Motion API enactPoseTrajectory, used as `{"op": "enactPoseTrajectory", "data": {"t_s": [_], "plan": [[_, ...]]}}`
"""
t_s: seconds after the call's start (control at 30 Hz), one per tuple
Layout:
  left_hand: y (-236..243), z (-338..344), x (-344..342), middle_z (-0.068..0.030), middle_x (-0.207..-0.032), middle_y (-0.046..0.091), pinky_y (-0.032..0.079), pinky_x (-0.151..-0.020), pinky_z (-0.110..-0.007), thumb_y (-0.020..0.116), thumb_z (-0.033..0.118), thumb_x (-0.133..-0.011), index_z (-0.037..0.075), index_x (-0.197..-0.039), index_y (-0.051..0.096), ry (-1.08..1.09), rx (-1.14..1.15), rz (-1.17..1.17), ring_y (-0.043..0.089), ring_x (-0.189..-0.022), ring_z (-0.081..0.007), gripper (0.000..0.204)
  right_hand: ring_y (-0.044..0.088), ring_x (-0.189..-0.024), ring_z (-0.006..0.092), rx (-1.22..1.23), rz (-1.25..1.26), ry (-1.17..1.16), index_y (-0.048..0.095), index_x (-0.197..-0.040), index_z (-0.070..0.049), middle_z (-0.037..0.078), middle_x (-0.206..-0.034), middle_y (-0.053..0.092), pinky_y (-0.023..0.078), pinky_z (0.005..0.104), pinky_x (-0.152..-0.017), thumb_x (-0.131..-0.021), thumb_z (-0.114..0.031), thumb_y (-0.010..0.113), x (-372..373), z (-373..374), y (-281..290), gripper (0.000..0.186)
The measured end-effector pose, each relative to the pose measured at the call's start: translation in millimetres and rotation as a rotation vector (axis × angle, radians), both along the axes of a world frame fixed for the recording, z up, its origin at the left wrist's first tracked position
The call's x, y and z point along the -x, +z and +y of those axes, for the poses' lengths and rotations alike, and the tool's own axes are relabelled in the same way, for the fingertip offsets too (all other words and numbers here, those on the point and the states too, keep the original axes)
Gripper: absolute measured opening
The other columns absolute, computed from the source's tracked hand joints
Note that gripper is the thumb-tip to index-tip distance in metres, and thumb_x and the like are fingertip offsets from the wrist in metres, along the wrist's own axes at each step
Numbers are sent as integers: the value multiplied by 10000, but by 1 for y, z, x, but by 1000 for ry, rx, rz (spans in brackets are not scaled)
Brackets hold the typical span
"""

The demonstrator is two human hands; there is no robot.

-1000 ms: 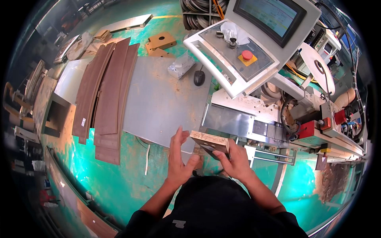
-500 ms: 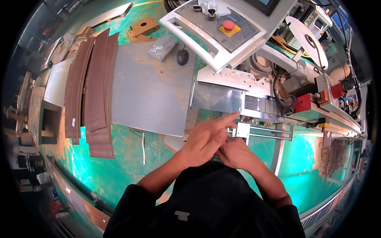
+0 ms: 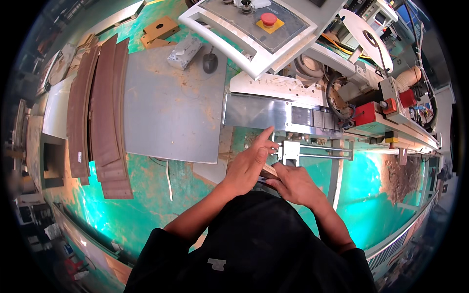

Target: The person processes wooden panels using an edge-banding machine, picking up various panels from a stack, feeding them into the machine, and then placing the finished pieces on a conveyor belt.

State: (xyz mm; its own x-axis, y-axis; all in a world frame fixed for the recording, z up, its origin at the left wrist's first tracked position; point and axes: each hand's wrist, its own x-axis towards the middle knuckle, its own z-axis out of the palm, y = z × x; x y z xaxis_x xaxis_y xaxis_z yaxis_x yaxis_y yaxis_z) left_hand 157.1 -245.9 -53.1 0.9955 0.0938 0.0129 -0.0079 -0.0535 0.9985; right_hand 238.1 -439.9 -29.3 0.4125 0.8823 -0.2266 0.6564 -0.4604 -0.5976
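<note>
My left hand (image 3: 246,166) is raised in front of my body, its fingers stretched out toward the metal bed of the machine (image 3: 256,111). Close beside it, my right hand (image 3: 297,184) is bent, with thumb and fingers closing toward a narrow brownish piece (image 3: 268,172) between the two hands. Most of that piece is hidden, so its kind cannot be made out. Just beyond the hands sits a silver slide block (image 3: 291,154) on two metal rods (image 3: 325,151).
Left of the machine stands a grey, dusty table (image 3: 171,107) with a black mouse (image 3: 210,63) and a plastic packet (image 3: 184,52). Curved brown boards (image 3: 105,112) lie farther left. A control panel with a red stop button (image 3: 268,19) overhangs the far side.
My hands have moved apart from their overlap, uncovering the brownish piece between them. My left fingers point more upward. The whole view has shifted, with the surroundings now farther left.
</note>
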Motion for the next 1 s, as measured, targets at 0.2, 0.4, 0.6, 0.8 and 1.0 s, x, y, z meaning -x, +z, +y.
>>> {"op": "enactPoseTrajectory", "data": {"t_s": [0.2, 0.4, 0.6, 0.8, 1.0], "plan": [[-14, 13, 10, -212, -1287, 638, 471, -1011, -430, 168, 687, -1049, 59, -1616, 281, -38, -177, 7, 646, -1150, -335, 854, 630, -822, 437, -174, 28, -171, 556, -1064, -38, 191, -835, 621, 500, 485, -718, -988, -294, 664, -12, -25, 20, 289], [-117, 1, 27, -154, -1211, 663, 473, -1001, -359, 430, 493, -1095, 1, -1510, 430, -175, 119, 276, 626, -1160, -242, 644, 656, -910, 380, -286, 219, -462, 575, -1229, -5, 207, -983, 675, 513, 412, -829, -1007, -322, 652, -47, -53, 15, 395], [-129, -97, -42, -85, -1208, 664, 495, -985, -337, 559, 400, -1076, -14, -1368, 549, -209, 574, 422, 621, -1126, -158, 506, 583, -886, 151, -341, 506, -745, 632, -1091, 3, 87, -934, 657, 486, 319, -794, -998, -393, 681, -88, -52, -89, 410], [-166, -100, -85, -74, -1221, 668, 544, -936, -369, 620, 412, -1041, 33, -1343, 578, -119, 637, 539, 661, -1089, -181, 486, 591, -852, 134, -290, 523, -930, 649, -1015, 4, 67, -926, 668, 493, 311, -767, -1007, -530, 617, -72, -86, -132, 535], [-200, -104, -120, -95, -1263, 653, 534, -967, -393, 618, 509, -1017, 31, -1362, 560, -84, 577, 654, 663, -1116, -211, 593, 658, -835, 346, -183, 450, -1140, 624, -999, 6, 222, -880, 661, 500, 421, -779, -1023, -546, 552, -14, -121, -171, 557]]}}
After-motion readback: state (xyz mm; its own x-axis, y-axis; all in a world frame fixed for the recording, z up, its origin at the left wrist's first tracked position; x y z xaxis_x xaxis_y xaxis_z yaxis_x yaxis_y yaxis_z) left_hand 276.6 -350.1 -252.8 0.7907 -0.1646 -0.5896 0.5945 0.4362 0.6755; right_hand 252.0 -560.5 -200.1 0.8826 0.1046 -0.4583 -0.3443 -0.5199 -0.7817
